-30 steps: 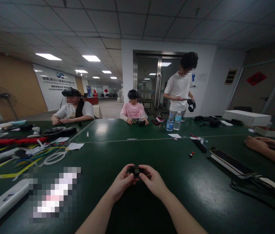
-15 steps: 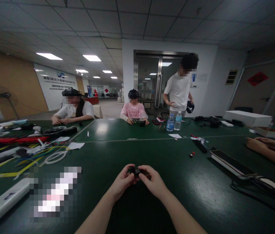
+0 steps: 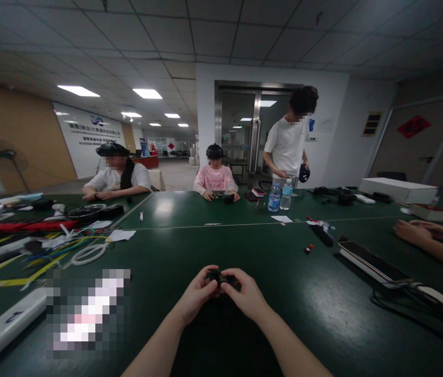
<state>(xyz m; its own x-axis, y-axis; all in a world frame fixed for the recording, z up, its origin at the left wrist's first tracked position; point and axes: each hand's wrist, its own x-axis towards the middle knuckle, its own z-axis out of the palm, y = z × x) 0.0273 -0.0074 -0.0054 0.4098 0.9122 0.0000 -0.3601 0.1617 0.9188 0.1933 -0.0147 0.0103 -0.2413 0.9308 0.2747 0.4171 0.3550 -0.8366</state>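
Note:
A small black object (image 3: 216, 277) is pinched between my two hands, low over the green table (image 3: 190, 251). Its kind cannot be made out; the fingers cover most of it. My left hand (image 3: 196, 291) grips its left side, thumb on the near face and fingers curled behind. From the right, my right hand (image 3: 245, 293) closes on it the same way, with the thumb tip close to the left thumb.
Left lie a white power strip (image 3: 9, 327), coiled white cable (image 3: 88, 254) and tangled wires. Right are a phone on a white block (image 3: 374, 264), black cables and another person's hands (image 3: 413, 233). Two water bottles (image 3: 280, 196) stand ahead. Several people are around the table.
The black object has turned slightly between my fingers, and my right thumb has shifted a little left. The standing person's hand has moved slightly.

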